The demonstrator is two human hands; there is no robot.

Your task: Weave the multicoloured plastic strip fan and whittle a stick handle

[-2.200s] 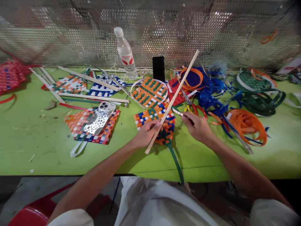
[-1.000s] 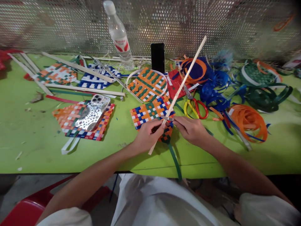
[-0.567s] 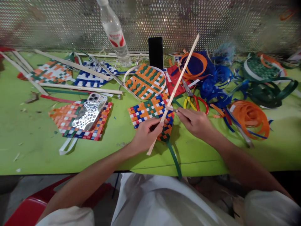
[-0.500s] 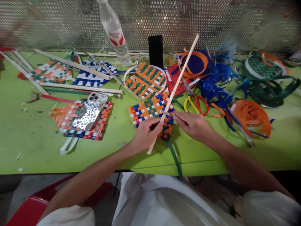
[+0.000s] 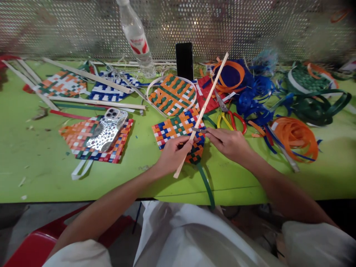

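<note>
My left hand [image 5: 175,152] is closed around the lower part of a long pale bamboo strip [image 5: 211,91], which slants up to the right. In my right hand [image 5: 229,142] is a small knife [image 5: 198,130], its dark blade lying across the strip just above my left fingers. Most of the knife's handle is hidden in the grip. Beneath both hands lies a woven mat [image 5: 178,128] of orange, blue, white, red and green bands, with a green band [image 5: 206,185] trailing toward the table's front edge.
Scissors [image 5: 231,119] with yellow and red handles lie behind my right hand. Coils of orange band [image 5: 297,137] and blue bands [image 5: 251,100] are at the right. A patterned phone [image 5: 107,129] rests on another woven piece at left. At the back stand a bottle [image 5: 137,42] and a black phone [image 5: 184,61].
The strip's upper end has dropped and moved slightly left. The knife blade sits a little higher in view, still across the strip. Both hands keep their grip.
</note>
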